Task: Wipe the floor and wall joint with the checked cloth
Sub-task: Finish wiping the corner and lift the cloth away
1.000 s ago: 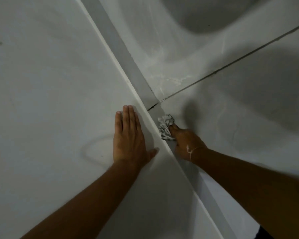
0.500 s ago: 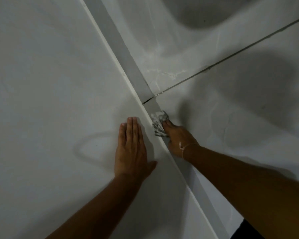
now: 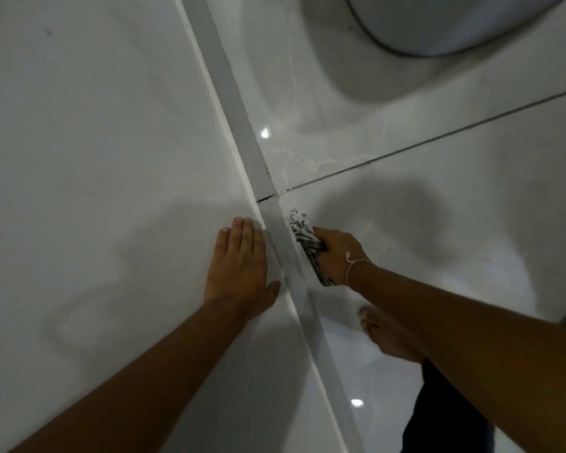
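right hand (image 3: 335, 256) presses checked cloth (image 3: 303, 232) against the joint (image 3: 285, 237).

- Dim, greyish indoor light; colours look washed out and both arms read very dark.
- Two small bright glare spots sit on the glossy floor (image 3: 438, 230), one near the skirting strip (image 3: 232, 103), one low in the frame.
- Soft, broad shadows fall on the wall (image 3: 79, 142) and floor.
- Straight lines splay from wide-angle distortion.
- The whole picture is slightly soft and grainy.
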